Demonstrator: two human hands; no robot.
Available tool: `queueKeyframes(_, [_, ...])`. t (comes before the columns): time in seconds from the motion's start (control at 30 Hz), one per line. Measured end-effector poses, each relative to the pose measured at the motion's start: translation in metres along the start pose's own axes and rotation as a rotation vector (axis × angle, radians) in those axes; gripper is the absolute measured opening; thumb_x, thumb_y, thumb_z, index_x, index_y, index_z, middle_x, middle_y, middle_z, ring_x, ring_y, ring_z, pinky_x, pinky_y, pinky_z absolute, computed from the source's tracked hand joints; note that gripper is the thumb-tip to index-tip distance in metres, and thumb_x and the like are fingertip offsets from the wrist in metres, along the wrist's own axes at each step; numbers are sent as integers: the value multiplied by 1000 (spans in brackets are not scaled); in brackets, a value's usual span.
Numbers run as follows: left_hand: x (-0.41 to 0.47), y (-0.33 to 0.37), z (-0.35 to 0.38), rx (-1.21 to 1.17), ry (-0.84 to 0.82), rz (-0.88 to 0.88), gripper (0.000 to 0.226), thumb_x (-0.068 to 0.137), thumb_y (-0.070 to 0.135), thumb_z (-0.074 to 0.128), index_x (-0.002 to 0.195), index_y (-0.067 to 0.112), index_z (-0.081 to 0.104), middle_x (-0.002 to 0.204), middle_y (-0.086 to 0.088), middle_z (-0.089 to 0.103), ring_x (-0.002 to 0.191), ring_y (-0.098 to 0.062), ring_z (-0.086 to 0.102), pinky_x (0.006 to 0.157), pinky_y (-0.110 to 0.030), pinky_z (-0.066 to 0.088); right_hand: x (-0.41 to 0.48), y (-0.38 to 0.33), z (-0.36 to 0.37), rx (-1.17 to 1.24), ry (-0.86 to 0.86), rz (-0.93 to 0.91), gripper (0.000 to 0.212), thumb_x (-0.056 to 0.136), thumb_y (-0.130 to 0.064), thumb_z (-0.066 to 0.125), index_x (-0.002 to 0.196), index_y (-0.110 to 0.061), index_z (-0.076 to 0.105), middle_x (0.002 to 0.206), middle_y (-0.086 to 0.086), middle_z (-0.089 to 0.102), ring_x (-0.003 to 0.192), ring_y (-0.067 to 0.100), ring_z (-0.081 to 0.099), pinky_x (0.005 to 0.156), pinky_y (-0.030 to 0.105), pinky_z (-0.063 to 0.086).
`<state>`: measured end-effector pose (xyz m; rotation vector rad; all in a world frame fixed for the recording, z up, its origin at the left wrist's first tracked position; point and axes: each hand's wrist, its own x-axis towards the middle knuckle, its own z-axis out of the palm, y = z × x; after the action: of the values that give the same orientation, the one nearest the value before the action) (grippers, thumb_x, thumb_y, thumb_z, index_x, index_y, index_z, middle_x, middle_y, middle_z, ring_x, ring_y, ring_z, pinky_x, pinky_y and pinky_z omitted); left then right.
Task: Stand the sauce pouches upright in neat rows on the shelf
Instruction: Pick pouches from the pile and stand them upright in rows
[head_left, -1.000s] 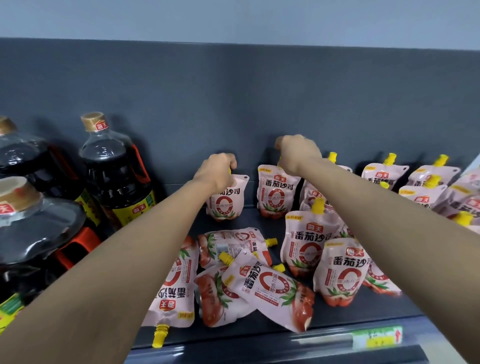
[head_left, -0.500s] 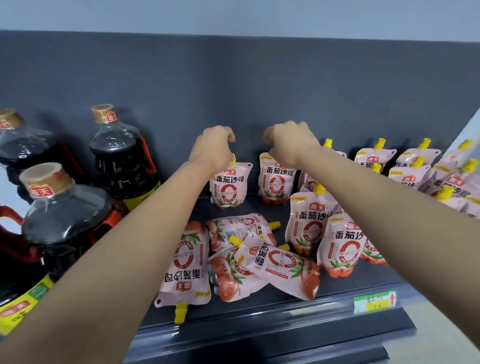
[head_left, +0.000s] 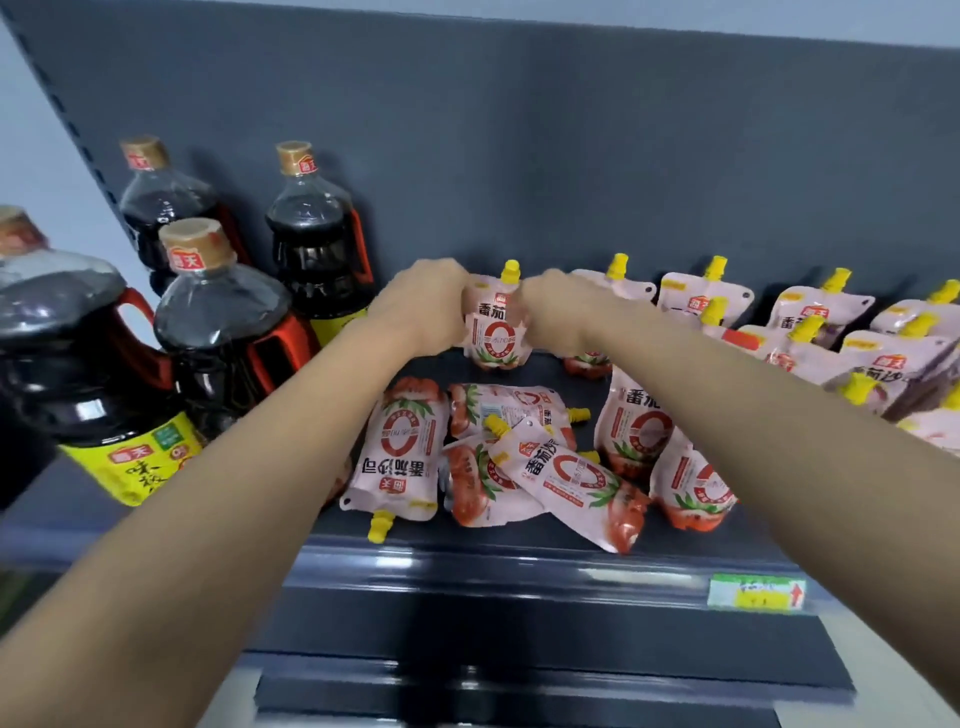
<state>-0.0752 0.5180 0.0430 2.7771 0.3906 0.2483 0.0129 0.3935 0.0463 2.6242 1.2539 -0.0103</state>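
Note:
A pink tomato-sauce pouch (head_left: 496, 330) with a yellow spout stands upright at the back of the dark shelf (head_left: 467, 545). My left hand (head_left: 428, 306) grips its left edge and my right hand (head_left: 558, 312) closes on its right edge. Under my right hand only the red bottom of a second upright pouch (head_left: 587, 364) shows. Several pouches lie flat in a heap (head_left: 498, 457) at the shelf front, one upside down (head_left: 400, 452). Two more pouches (head_left: 636, 431) stand just right of the heap, partly behind my right forearm.
Large dark soy-sauce bottles (head_left: 223, 322) with red handles fill the shelf's left side, close to my left arm. More pouches (head_left: 810, 332) stand or lean in rows at the back right. A green price tag (head_left: 756, 592) sits on the shelf's front rail.
My hands have come together: they held two neighbouring pouches apart, and now both close around one upright pouch at the back. The view has shifted left, showing more bottles.

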Motion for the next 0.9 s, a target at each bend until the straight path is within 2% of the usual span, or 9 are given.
queueKeyframes(0.07, [-13, -3, 7, 14, -43, -66, 30, 73, 9, 73, 103, 8, 68, 106, -12, 68, 101, -32, 63, 87, -39, 52, -4, -7, 5, -12, -76, -100, 12, 90, -4, 50, 84, -3, 60, 87, 10, 60, 96, 33, 58, 64, 30, 43])
queueKeyframes(0.13, [-27, -6, 16, 31, -57, -121, 30, 73, 12, 73, 103, 9, 69, 107, -11, 69, 101, -30, 63, 86, -36, 52, -7, -11, 11, -4, -141, -176, 13, 92, -7, 52, 84, -4, 63, 87, 12, 61, 95, 31, 57, 55, 28, 34])
queueKeyframes(0.2, [-42, -8, 26, 41, -70, -185, 25, 77, 13, 69, 101, 10, 71, 106, -12, 69, 101, -30, 63, 86, -35, 52, -5, -14, 21, 46, -151, -240, 18, 88, -5, 55, 99, 3, 66, 103, 18, 67, 102, 34, 61, 72, 30, 51])
queueKeyframes(0.27, [-59, -11, 37, 31, -100, -272, 23, 80, 10, 65, 101, 10, 71, 105, -13, 69, 100, -31, 63, 84, -35, 53, -3, -19, 33, 62, -180, -278, 29, 86, -5, 56, 112, 1, 66, 118, 20, 65, 111, 37, 60, 90, 41, 53])
queueKeyframes(0.4, [-86, -11, 56, -48, -120, -392, 20, 79, 13, 64, 94, 1, 71, 94, -14, 68, 87, -29, 63, 81, -38, 53, -4, -25, 51, 39, -306, -313, 45, 85, -19, 67, 126, -3, 59, 129, 15, 59, 116, 34, 58, 97, 41, 51])
queueKeyframes(0.6, [-94, 6, 70, -117, -196, -426, 34, 83, 20, 66, 113, 5, 64, 115, -12, 63, 102, -28, 58, 76, -30, 43, -5, -19, 65, 174, -441, -306, 78, 82, -31, 73, 147, -18, 32, 149, 6, 38, 129, 29, 45, 105, 41, 43])
queueKeyframes(0.67, [-92, 7, 69, -105, -199, -416, 36, 83, 19, 66, 116, 6, 63, 117, -12, 62, 104, -29, 58, 78, -29, 43, -6, -19, 68, 191, -416, -317, 76, 81, -26, 74, 145, -14, 35, 145, 8, 43, 124, 28, 49, 100, 35, 45])
queueKeyframes(0.8, [-90, 3, 65, -86, -163, -408, 38, 82, 19, 68, 118, 9, 62, 120, -8, 60, 100, -25, 57, 78, -28, 45, -6, -24, 76, 233, -304, -315, 55, 83, -10, 70, 133, -7, 47, 130, 11, 54, 99, 22, 52, 75, 28, 42])
queueKeyframes(0.9, [-89, -3, 66, -70, -170, -398, 38, 82, 19, 68, 118, 10, 62, 121, -8, 60, 106, -26, 57, 80, -28, 44, -2, -24, 79, 267, -284, -288, 45, 83, -5, 69, 126, -4, 56, 125, 14, 59, 105, 27, 58, 82, 32, 49])
